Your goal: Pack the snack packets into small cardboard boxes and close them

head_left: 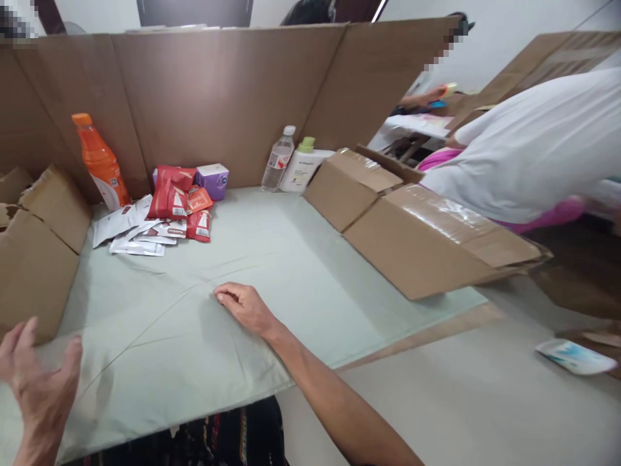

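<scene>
Holds the left hand (41, 378) open, apparently empty, near the left box (36, 268); holds the right hand (245, 307) loosely curled, with nothing visible inside. Has packets (165, 228) on the surface (281, 259), ahead-left of the nearer right hand, with the frontmost roughly crosswise.

Along the far edge of a table draped in pale-green cloth (291, 252) stands a tall, creased brown cardboard screen (228, 97), softly lit. A plain white wall (509, 29) rises beyond the table; smooth pale-grey floor (460, 388) spreads to its right.
</scene>
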Available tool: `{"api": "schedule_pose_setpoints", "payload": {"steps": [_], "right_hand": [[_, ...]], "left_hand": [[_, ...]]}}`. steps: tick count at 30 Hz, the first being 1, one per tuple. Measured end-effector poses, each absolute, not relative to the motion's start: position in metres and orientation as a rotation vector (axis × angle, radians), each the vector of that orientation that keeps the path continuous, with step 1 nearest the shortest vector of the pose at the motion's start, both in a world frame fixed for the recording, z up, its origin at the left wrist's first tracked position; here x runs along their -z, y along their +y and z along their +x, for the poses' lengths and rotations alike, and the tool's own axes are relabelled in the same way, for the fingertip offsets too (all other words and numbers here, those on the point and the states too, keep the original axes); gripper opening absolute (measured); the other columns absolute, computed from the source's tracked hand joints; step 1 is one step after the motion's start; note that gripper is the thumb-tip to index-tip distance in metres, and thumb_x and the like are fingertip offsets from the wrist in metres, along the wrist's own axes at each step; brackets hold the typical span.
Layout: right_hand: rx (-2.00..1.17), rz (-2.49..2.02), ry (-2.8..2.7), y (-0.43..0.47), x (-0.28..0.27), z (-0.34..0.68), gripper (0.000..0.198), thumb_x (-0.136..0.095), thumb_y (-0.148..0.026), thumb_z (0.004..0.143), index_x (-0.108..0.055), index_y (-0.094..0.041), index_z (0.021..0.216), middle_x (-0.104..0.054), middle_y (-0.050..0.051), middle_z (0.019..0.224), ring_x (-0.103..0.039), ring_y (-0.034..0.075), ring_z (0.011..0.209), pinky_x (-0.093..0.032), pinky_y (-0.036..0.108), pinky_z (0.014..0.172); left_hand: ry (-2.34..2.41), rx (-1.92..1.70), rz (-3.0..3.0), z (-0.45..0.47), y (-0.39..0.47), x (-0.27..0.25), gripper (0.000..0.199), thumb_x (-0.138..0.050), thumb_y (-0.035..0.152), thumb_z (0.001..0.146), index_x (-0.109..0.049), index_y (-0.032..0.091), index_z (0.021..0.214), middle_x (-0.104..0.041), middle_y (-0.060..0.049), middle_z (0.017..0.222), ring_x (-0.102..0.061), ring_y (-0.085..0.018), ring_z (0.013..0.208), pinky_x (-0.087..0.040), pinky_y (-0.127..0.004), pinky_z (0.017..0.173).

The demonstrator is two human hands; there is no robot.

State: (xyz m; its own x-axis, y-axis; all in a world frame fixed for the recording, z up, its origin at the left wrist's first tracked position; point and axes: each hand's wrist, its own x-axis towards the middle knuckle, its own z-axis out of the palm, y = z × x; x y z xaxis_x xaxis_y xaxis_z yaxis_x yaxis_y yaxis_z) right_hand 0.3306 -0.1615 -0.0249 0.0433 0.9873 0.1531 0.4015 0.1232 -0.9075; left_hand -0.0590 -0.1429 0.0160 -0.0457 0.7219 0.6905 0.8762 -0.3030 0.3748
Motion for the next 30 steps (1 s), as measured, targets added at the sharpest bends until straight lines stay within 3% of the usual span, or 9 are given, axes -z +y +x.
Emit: {"api": "schedule_pose_setpoints", "payload": {"steps": [2, 7, 12, 15, 18, 21, 25, 30], "right_hand": [[-0.790, -1.399, -1.512, -0.161, 0.028, 0.330, 0.024, -0.058, -0.032, 0.094, -0.080, -0.022, 0.096, -0.081, 0.006, 0.101, -0.073, 0.020, 0.091, -0.055, 0.032, 0.085], [-0.746, -1.392, -1.537, -0.163, 0.033, 0.332, 0.026, -0.055, -0.033, 0.095, -0.079, -0.022, 0.096, -0.082, 0.007, 0.102, -0.074, 0.021, 0.092, -0.058, 0.033, 0.086], [-0.738, -1.414, -1.552, -0.167, 0.034, 0.335, 0.027, -0.055, -0.034, 0.096, -0.080, -0.022, 0.097, -0.083, 0.007, 0.102, -0.076, 0.021, 0.092, -0.059, 0.034, 0.088], [-0.748, -1.432, -1.567, -0.168, 0.034, 0.335, 0.027, -0.056, -0.036, 0.096, -0.080, -0.023, 0.096, -0.083, 0.007, 0.102, -0.077, 0.022, 0.093, -0.060, 0.034, 0.087], [-0.749, -1.455, -1.575, -0.169, 0.035, 0.335, 0.029, -0.055, -0.038, 0.096, -0.080, -0.023, 0.095, -0.083, 0.008, 0.100, -0.077, 0.023, 0.092, -0.060, 0.035, 0.086], [-0.746, -1.461, -1.570, -0.169, 0.035, 0.334, 0.031, -0.054, -0.040, 0.095, -0.080, -0.023, 0.094, -0.083, 0.008, 0.098, -0.077, 0.023, 0.090, -0.061, 0.035, 0.085], [-0.743, -1.462, -1.554, -0.168, 0.033, 0.334, 0.031, -0.054, -0.040, 0.095, -0.079, -0.023, 0.094, -0.083, 0.007, 0.098, -0.077, 0.023, 0.089, -0.061, 0.034, 0.084], [-0.753, -1.468, -1.587, -0.169, 0.031, 0.334, 0.030, -0.053, -0.039, 0.096, -0.078, -0.023, 0.094, -0.083, 0.007, 0.099, -0.077, 0.023, 0.091, -0.060, 0.035, 0.086]], "left_hand": [[-1.646, 1.225, -2.048, -0.047, -0.131, -0.024, 0.068, -0.064, 0.052, 0.094, -0.050, 0.040, 0.159, -0.052, -0.011, 0.160, -0.048, -0.051, 0.149, -0.036, -0.075, 0.123], [-1.711, 1.147, -2.028, -0.042, -0.105, -0.024, 0.086, -0.065, 0.050, 0.089, -0.038, 0.026, 0.166, -0.051, -0.023, 0.155, -0.047, -0.056, 0.146, -0.037, -0.083, 0.117], [-1.839, 1.162, -2.008, -0.057, -0.117, -0.011, 0.082, -0.065, 0.050, 0.087, -0.047, 0.018, 0.160, -0.054, -0.025, 0.146, -0.047, -0.055, 0.144, -0.044, -0.079, 0.115], [-1.829, 1.174, -2.077, -0.056, -0.124, -0.009, 0.071, -0.063, 0.049, 0.089, -0.054, 0.018, 0.153, -0.060, -0.020, 0.139, -0.055, -0.046, 0.139, -0.053, -0.067, 0.114], [-1.934, 1.313, -2.218, -0.050, -0.111, -0.009, 0.072, -0.068, 0.049, 0.085, -0.055, 0.022, 0.151, -0.057, -0.017, 0.146, -0.065, -0.039, 0.129, -0.062, -0.056, 0.105], [-2.152, 1.541, -2.235, -0.051, -0.086, -0.009, 0.085, -0.074, 0.047, 0.079, -0.046, 0.024, 0.156, -0.048, -0.018, 0.158, -0.065, -0.040, 0.133, -0.065, -0.055, 0.100], [-2.235, 1.593, -2.130, -0.063, -0.067, -0.008, 0.082, -0.066, 0.044, 0.091, -0.031, 0.030, 0.164, -0.045, -0.020, 0.162, -0.058, -0.041, 0.144, -0.064, -0.057, 0.102], [-2.209, 1.308, -2.305, -0.056, -0.065, -0.007, 0.072, -0.074, 0.044, 0.080, -0.057, 0.023, 0.147, -0.044, -0.020, 0.162, -0.067, -0.041, 0.129, -0.062, -0.060, 0.105]]}}
